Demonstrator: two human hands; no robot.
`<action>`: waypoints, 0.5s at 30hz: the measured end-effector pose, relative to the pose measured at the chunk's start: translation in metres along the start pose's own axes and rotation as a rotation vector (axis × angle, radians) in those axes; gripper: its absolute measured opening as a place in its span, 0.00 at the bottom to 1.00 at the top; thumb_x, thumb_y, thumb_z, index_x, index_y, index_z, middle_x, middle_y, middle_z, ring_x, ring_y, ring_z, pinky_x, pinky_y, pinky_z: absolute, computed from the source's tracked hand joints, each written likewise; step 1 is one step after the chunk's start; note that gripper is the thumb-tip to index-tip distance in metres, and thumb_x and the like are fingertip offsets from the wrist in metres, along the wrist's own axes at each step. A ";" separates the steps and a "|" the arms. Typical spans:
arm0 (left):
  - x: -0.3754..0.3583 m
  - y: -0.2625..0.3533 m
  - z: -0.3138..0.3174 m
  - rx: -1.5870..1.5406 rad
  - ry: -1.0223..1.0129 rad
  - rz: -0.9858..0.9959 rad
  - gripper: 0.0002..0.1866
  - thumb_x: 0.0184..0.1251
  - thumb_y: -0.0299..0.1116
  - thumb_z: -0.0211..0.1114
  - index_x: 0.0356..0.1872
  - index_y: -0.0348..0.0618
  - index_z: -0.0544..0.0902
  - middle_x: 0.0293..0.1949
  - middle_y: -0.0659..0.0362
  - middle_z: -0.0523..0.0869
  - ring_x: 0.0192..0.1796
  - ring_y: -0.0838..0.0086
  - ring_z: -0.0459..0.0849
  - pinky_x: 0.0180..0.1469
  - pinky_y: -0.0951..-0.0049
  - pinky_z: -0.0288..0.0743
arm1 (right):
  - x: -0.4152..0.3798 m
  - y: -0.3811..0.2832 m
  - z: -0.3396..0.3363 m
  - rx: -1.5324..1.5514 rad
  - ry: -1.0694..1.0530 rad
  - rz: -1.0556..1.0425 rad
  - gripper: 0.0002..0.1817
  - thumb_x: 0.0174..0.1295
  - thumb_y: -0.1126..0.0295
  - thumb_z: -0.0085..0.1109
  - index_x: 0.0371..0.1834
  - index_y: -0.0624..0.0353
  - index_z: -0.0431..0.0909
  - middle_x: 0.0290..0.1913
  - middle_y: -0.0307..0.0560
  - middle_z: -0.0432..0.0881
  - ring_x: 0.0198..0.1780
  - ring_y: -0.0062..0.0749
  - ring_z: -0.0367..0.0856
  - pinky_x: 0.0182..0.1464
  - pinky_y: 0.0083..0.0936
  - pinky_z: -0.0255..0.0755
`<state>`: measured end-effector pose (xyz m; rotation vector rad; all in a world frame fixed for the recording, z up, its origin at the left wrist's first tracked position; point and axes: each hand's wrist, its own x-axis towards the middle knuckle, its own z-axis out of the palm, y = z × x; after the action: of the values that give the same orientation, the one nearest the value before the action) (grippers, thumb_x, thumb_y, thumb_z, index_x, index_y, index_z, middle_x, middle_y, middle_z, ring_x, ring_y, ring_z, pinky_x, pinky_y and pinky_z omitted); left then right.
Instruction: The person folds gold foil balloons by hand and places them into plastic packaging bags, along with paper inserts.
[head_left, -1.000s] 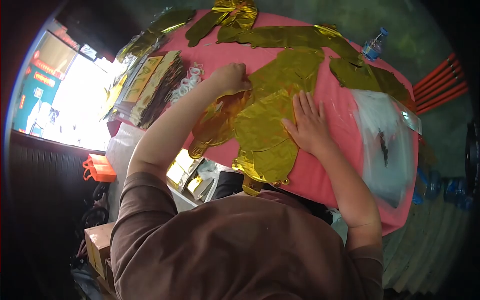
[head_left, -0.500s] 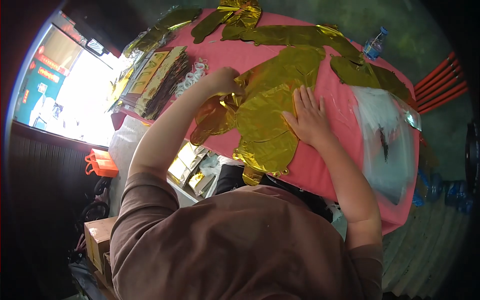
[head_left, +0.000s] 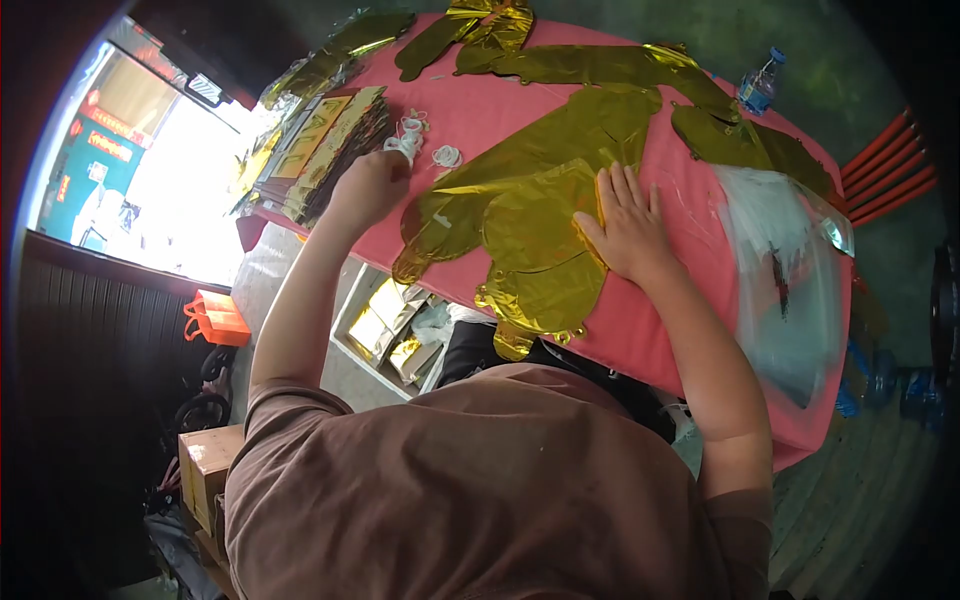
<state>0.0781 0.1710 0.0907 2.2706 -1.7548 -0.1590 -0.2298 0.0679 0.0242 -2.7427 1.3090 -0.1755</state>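
Observation:
Flat gold foil balloons lie spread in front of me on the pink-covered table. My right hand rests palm down at the right edge of the nearest one, fingers stretched out. At the upper left, my left hand is curled beside a small heap of white ribbon coils, its fingertips at the nearest coil. Whatever those fingers hold is hidden. A separate white coil lies just right of them.
A stack of flat packets stands left of the coils. More gold foil balloons lie along the far edge, near a water bottle. Clear plastic bags cover the right end. An open box sits below the table edge.
My left hand has left the foil balloon and moved up and left to the white coils. The foil's left part now lies flatter. My right hand stays on the balloon.

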 end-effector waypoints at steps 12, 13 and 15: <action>-0.070 0.049 -0.029 -0.300 -0.908 0.328 0.04 0.54 0.28 0.62 0.31 0.43 0.82 0.27 0.63 0.83 0.32 0.77 0.80 0.36 0.76 0.72 | 0.001 0.002 0.002 -0.042 -0.009 -0.011 0.40 0.65 0.44 0.38 0.71 0.62 0.47 0.73 0.56 0.47 0.75 0.42 0.42 0.71 0.49 0.37; -0.070 0.046 -0.028 -0.302 -0.906 0.323 0.04 0.54 0.28 0.62 0.31 0.43 0.82 0.27 0.63 0.83 0.32 0.77 0.80 0.36 0.76 0.72 | 0.001 0.002 0.002 -0.046 -0.005 -0.011 0.40 0.65 0.44 0.37 0.71 0.62 0.47 0.73 0.56 0.47 0.75 0.43 0.42 0.71 0.49 0.37; -0.066 0.036 -0.023 -0.496 -0.750 0.215 0.05 0.56 0.30 0.63 0.32 0.43 0.83 0.27 0.63 0.83 0.32 0.78 0.80 0.37 0.76 0.72 | 0.001 0.002 0.002 -0.049 0.001 -0.013 0.40 0.65 0.43 0.37 0.71 0.62 0.47 0.73 0.56 0.47 0.75 0.43 0.42 0.71 0.49 0.37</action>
<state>0.0327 0.2297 0.1181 1.7398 -1.9528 -1.3747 -0.2300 0.0663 0.0216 -2.7919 1.3138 -0.1485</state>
